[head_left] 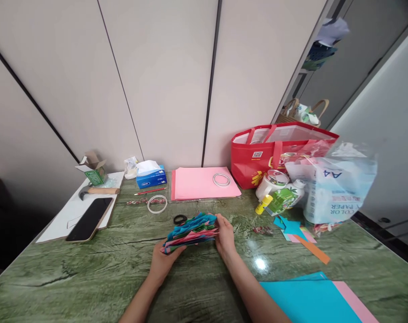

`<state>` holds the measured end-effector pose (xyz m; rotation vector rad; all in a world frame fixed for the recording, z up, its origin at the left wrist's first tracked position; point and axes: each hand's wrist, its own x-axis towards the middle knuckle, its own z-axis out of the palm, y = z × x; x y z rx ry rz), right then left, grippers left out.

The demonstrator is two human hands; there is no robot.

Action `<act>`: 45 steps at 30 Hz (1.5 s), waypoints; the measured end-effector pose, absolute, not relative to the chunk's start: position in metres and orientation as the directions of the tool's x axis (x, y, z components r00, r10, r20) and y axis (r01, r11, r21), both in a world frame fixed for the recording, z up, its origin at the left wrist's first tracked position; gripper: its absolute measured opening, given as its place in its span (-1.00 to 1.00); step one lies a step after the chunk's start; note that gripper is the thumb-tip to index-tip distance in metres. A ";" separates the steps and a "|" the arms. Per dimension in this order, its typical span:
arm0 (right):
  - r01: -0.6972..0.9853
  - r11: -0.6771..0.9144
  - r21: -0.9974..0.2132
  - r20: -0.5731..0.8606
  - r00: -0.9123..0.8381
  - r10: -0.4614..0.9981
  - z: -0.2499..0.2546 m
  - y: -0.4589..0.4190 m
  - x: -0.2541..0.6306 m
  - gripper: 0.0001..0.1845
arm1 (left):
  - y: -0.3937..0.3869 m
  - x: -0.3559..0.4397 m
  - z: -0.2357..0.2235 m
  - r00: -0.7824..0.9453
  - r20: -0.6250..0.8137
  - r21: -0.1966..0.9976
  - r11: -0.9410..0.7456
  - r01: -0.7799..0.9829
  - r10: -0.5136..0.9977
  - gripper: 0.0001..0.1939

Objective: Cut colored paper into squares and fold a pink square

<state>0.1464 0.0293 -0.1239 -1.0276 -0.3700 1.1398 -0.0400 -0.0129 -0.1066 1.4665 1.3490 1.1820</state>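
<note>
Between my two hands is a thick stack of coloured paper pieces (192, 232), blue, green and pink, with uneven, layered edges. My left hand (164, 259) grips its left end, thumb along the near side. At the right end, my right hand (224, 234) is closed on the stack's edge. The stack is tilted a little above the green table (116, 273). Just behind it lies a black ring-shaped item (180, 219), partly hidden. A roll of white tape (157, 204) lies farther back to the left.
At the back stand a blue tissue box (151, 177), pink paper sheets (204, 183) and a red bag (249, 161). A phone (89, 220) and hammer (103, 190) are left. Right are a glue stick (263, 204), paper scraps (293, 228) and blue sheets (305, 298).
</note>
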 end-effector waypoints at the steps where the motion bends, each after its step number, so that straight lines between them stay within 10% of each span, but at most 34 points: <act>1: -0.545 0.075 -0.835 -0.222 0.458 0.861 -0.121 0.030 0.150 -0.73 | -0.013 -0.040 -0.106 -0.012 0.107 0.963 -0.101 0.249 0.994 -0.78; 5: -0.376 0.183 -0.908 -0.059 0.549 0.834 -0.093 0.023 0.158 -0.77 | -0.013 -0.038 -0.104 -0.023 0.086 0.968 -0.078 0.238 0.996 -0.79; 12: 0.218 0.465 -0.858 0.478 0.013 0.878 -0.032 0.000 0.138 -0.77 | -0.013 -0.040 -0.107 0.010 0.107 0.954 -0.105 0.279 0.994 -0.77; 28: 0.011 0.155 -0.988 0.152 0.290 0.945 -0.074 0.017 0.154 -0.64 | -0.012 -0.041 -0.110 0.068 0.188 0.931 -0.200 0.305 0.980 -0.78; 36: -0.328 0.042 -0.944 -0.015 0.171 0.985 -0.086 0.013 0.146 -0.45 | -0.014 -0.044 -0.101 -0.046 0.030 0.980 -0.021 0.196 0.998 -0.76; 45: -0.066 0.093 -0.993 0.103 -0.171 0.980 -0.079 0.007 0.162 -0.09 | -0.002 -0.057 -0.100 -0.071 -0.188 0.976 0.178 -0.127 0.980 -0.55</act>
